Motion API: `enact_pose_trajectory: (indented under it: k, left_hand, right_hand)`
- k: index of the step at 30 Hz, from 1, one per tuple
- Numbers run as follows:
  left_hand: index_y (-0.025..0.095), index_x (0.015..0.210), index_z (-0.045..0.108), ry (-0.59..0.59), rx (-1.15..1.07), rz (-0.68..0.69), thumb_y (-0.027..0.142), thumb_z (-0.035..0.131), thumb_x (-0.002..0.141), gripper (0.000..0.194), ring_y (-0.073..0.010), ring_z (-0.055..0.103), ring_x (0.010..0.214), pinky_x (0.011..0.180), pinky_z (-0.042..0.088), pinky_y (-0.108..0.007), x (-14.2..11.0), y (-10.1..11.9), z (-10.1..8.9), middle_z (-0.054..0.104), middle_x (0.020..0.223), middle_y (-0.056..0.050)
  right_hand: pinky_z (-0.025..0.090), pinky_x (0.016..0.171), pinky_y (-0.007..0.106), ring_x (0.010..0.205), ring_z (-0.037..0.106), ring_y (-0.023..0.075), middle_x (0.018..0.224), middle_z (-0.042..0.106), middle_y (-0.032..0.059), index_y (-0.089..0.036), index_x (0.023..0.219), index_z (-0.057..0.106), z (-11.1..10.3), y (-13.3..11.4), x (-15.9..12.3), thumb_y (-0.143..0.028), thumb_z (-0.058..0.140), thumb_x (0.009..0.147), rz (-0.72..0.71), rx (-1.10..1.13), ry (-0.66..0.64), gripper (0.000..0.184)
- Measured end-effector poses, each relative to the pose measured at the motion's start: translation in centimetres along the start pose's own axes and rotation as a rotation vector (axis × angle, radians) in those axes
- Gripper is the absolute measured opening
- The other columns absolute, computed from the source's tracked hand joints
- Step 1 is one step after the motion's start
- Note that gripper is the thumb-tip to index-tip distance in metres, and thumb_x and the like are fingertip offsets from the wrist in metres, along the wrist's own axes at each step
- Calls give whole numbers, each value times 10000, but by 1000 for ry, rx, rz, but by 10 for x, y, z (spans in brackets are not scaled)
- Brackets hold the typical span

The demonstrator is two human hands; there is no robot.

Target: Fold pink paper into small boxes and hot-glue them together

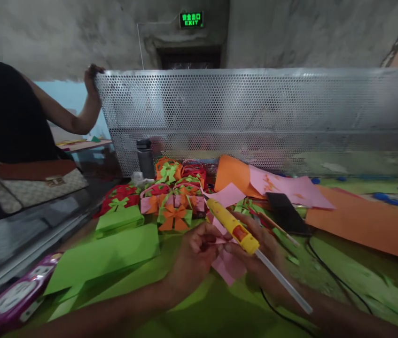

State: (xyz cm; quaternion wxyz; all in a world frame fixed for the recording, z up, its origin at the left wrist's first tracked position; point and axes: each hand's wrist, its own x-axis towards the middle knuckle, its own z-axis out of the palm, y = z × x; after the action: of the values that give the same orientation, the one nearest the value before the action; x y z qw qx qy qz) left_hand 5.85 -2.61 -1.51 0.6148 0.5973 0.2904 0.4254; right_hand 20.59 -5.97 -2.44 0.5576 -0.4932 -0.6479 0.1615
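Note:
A yellow hot glue gun (232, 224) lies across my right hand (260, 249), its nozzle up and to the left. A translucent glue stick (285, 281) sticks out of its rear toward me. The fingers of that same hand meet a piece of pink paper (230, 268) from the right. My left hand (199, 246) pinches the paper's folded upper part from the left. The fingertips hide much of the fold. Small paper gift bags with bows (175, 213) stand just beyond my hands, in orange, green, pink and red.
Green card sheets (110, 253) and a purple and white case (19, 293) lie left. A black phone (286, 213), orange sheets (364, 223) and a black cable (339, 277) are right. A dark bottle (144, 158) stands before a perforated metal panel (255, 112). One person (4, 117) grips its left edge.

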Motion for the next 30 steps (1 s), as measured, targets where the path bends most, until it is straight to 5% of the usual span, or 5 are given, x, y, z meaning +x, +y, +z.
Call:
enact_pose_trajectory:
  k: [6,11,18,25,30]
  left_hand:
    - [158,783,532,-24,-45,10,100,560,690,114,-93,535,562,542,404,-200,0,-8,0,589,672,5]
    - [153,778,511,-24,-44,-7,146,615,677,145,-104,536,598,555,401,-202,-2,-1,1,589,681,-3]
    - [146,784,549,-17,-124,-83,391,537,789,245,-80,474,553,515,363,-191,0,0,-8,541,663,8]
    - [172,709,473,111,-145,-184,295,705,627,275,-81,484,481,495,385,-197,4,4,-8,532,556,54]
    - [162,762,543,131,-89,-86,280,688,637,225,-88,503,498,499,375,-193,6,13,-12,545,542,45]
  right_hand:
    - [480,515,267,520,559,153,659,592,-18,-250,1125,478,1,-3,1,-168,591,692,-22,39,17,455]
    - [500,604,269,663,610,173,789,628,5,-264,1134,470,0,-3,1,-142,614,680,-7,122,6,492]
    - [518,650,268,732,629,175,888,655,25,-253,1140,483,0,-3,1,-124,634,667,36,266,-16,513]
    - [531,660,269,828,642,192,1020,645,52,-255,1137,494,-4,-2,3,-167,638,676,-40,136,49,491]
    - [536,677,294,851,644,196,1059,632,44,-284,1190,445,-6,9,3,-148,628,689,-19,172,10,551]
